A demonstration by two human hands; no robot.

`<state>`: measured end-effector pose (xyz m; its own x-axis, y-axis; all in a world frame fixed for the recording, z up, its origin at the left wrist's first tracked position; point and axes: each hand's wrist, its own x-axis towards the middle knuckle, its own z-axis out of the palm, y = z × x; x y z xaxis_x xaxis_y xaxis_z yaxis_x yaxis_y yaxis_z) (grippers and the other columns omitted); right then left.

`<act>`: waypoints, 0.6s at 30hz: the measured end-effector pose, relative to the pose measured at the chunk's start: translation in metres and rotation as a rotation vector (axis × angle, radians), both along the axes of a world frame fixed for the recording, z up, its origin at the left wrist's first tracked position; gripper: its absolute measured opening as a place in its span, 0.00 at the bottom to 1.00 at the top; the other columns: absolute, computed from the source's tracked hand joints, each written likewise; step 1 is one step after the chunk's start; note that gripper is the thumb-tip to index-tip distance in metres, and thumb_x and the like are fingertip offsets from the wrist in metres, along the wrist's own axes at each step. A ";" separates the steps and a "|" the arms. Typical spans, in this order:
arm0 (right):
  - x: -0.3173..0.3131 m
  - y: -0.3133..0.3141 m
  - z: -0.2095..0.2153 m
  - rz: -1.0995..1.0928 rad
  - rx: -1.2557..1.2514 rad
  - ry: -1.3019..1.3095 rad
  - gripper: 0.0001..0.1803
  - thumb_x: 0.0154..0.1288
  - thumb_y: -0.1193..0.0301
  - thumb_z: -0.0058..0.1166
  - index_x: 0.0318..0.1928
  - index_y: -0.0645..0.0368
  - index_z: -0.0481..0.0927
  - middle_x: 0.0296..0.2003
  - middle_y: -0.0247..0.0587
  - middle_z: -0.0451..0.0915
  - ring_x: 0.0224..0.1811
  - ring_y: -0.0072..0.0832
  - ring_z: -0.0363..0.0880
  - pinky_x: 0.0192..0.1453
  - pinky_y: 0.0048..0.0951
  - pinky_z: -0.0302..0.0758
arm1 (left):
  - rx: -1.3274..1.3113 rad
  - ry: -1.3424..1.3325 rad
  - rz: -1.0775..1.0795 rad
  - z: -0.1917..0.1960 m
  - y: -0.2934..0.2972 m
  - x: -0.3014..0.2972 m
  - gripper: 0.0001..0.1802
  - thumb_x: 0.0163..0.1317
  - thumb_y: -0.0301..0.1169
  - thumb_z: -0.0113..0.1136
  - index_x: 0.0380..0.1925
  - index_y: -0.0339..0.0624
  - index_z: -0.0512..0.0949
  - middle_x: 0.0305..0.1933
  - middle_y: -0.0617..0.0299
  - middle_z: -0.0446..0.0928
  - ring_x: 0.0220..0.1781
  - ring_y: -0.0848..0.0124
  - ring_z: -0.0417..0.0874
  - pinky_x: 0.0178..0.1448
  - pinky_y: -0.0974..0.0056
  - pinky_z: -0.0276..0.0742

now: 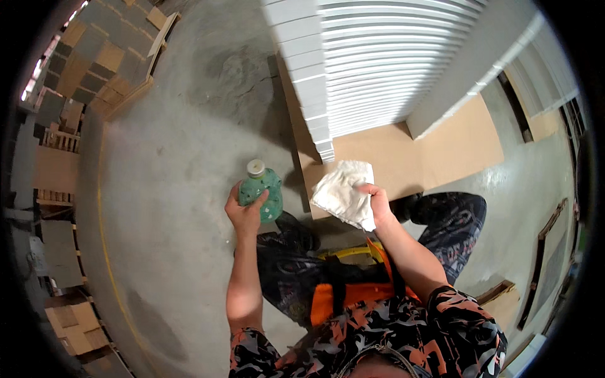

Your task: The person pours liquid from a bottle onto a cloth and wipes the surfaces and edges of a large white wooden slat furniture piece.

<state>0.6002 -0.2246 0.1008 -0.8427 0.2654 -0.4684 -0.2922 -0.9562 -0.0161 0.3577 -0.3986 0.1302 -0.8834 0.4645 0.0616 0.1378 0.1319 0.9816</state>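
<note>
Far left we've got stacked cardboard (91, 60), then a yellow line (104, 233) on scuffed grey concrete floor (170, 164). Our left hand (244, 211) is wrapped around a green plastic bottle (271, 196), up above that concrete. Next, a white cloth (342, 194), pinched thumb-on-top in our right hand (380, 206) over the near corner of a brown cardboard sheet (450, 154), where white slatted panels (391, 69) stand.

green bottle (271, 205), white cap (256, 167), cream cloth (343, 194)
</note>
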 end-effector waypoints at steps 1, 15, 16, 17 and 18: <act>-0.012 0.008 -0.040 0.007 0.021 -0.072 0.31 0.59 0.69 0.44 0.64 0.65 0.65 0.57 0.58 0.75 0.59 0.54 0.75 0.67 0.56 0.69 | 0.066 -0.085 0.040 -0.016 0.000 -0.005 0.26 0.46 0.20 0.77 0.47 0.36 0.80 0.44 0.61 0.83 0.47 0.71 0.82 0.54 0.63 0.78; -0.169 0.081 -0.118 -0.363 0.038 -0.347 0.33 0.74 0.56 0.24 0.70 0.66 0.57 0.68 0.59 0.61 0.70 0.58 0.61 0.73 0.65 0.58 | -0.146 0.100 0.053 -0.027 -0.011 -0.057 0.27 0.45 0.23 0.76 0.47 0.35 0.79 0.46 0.57 0.83 0.47 0.69 0.83 0.54 0.61 0.78; -0.160 0.078 -0.095 -0.370 0.054 -0.296 0.32 0.75 0.57 0.24 0.69 0.68 0.58 0.68 0.61 0.61 0.69 0.57 0.61 0.72 0.66 0.59 | -0.181 0.129 0.064 -0.026 -0.016 -0.058 0.27 0.44 0.23 0.76 0.47 0.35 0.79 0.46 0.56 0.83 0.47 0.69 0.83 0.54 0.61 0.78; -0.155 0.077 -0.054 -0.320 -0.063 -0.265 0.32 0.75 0.58 0.24 0.69 0.69 0.57 0.67 0.63 0.61 0.69 0.58 0.61 0.73 0.66 0.58 | -0.223 0.149 0.077 -0.027 -0.024 -0.053 0.27 0.44 0.24 0.77 0.48 0.35 0.79 0.46 0.56 0.83 0.47 0.69 0.84 0.54 0.61 0.79; -0.146 0.074 -0.018 -0.281 -0.184 -0.236 0.32 0.75 0.60 0.23 0.69 0.71 0.57 0.67 0.66 0.61 0.70 0.58 0.60 0.73 0.66 0.57 | -0.214 0.132 0.089 -0.026 -0.033 -0.048 0.27 0.44 0.24 0.77 0.48 0.35 0.79 0.45 0.56 0.84 0.47 0.69 0.84 0.54 0.62 0.79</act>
